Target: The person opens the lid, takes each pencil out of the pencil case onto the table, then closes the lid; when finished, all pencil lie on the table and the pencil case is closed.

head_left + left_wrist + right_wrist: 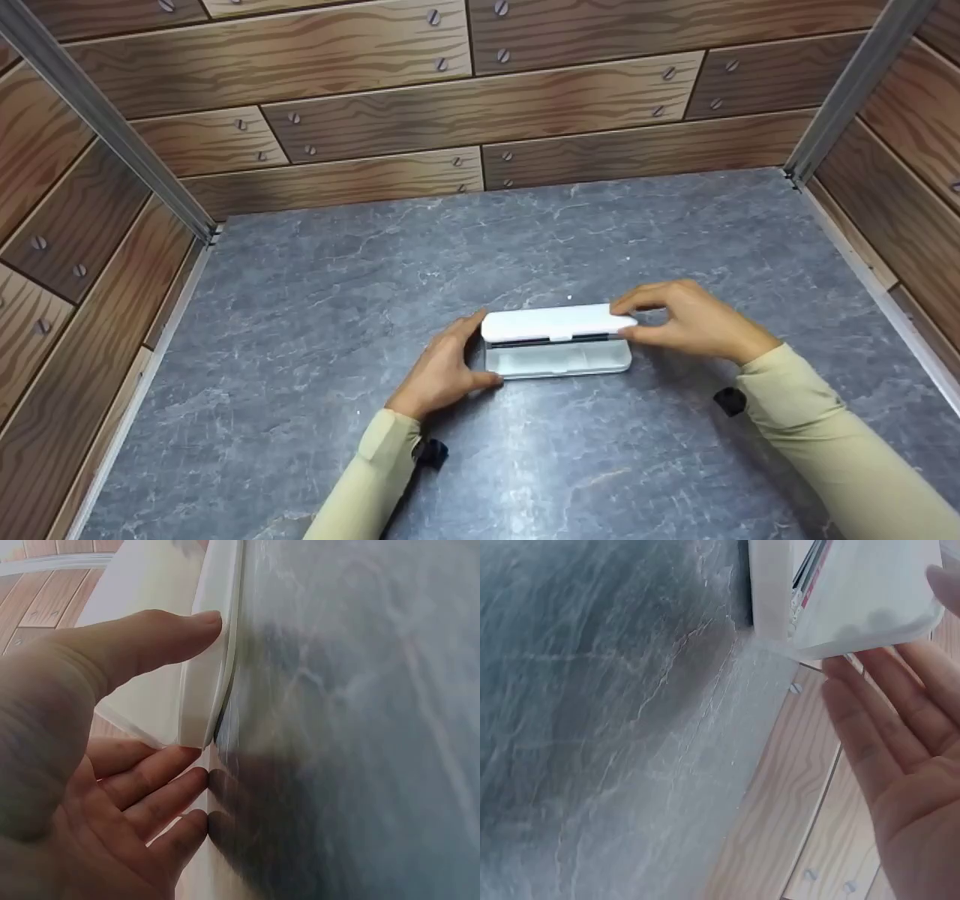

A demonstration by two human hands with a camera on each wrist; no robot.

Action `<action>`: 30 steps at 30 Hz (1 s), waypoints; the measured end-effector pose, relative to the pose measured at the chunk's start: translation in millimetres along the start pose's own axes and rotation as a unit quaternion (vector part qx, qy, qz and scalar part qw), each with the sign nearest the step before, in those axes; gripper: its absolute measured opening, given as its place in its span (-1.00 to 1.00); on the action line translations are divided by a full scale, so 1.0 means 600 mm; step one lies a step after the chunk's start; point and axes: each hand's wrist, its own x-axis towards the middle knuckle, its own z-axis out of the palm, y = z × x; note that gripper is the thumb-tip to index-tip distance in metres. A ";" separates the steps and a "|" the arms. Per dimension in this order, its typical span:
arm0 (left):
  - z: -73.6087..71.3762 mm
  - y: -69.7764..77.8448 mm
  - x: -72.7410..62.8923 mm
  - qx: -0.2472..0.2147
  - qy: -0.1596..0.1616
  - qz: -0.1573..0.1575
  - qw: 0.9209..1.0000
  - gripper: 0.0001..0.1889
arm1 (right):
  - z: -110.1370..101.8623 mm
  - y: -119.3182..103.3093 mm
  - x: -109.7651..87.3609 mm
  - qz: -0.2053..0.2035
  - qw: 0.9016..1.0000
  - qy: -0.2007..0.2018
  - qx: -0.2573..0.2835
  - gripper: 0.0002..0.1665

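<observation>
A long white pencil case lies on the table with its lid tilted partway up. Through the gap show thin dark sticks; in the right wrist view these slender items include a pinkish-red one. My left hand holds the case's left end, thumb on the front edge, fingers round the end and behind. In the left wrist view that thumb presses on the case's front wall. My right hand pinches the lid's right end between thumb and fingers.
The table has a grey marbled top. Wood-print panels stand along its back and both sides, with metal posts at the back corners. A small black device sits at each wrist.
</observation>
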 end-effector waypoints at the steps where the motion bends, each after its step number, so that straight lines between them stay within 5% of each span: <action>1: 0.000 0.001 0.000 -0.001 -0.001 -0.003 1.000 0.18 | -0.001 0.002 0.002 0.004 1.000 0.008 0.013 -0.70; 10: -0.004 0.001 -0.001 0.003 0.002 0.002 1.000 0.25 | -0.012 0.018 0.022 0.099 0.981 0.061 0.155 -0.74; 25: -0.003 0.003 -0.003 0.000 0.006 0.003 1.000 0.22 | 0.018 0.069 0.093 0.157 0.899 0.156 0.378 -0.49; 30: -0.002 0.000 -0.002 -0.010 0.007 0.002 1.000 0.23 | 0.023 0.075 0.100 0.166 0.884 0.162 0.407 -0.53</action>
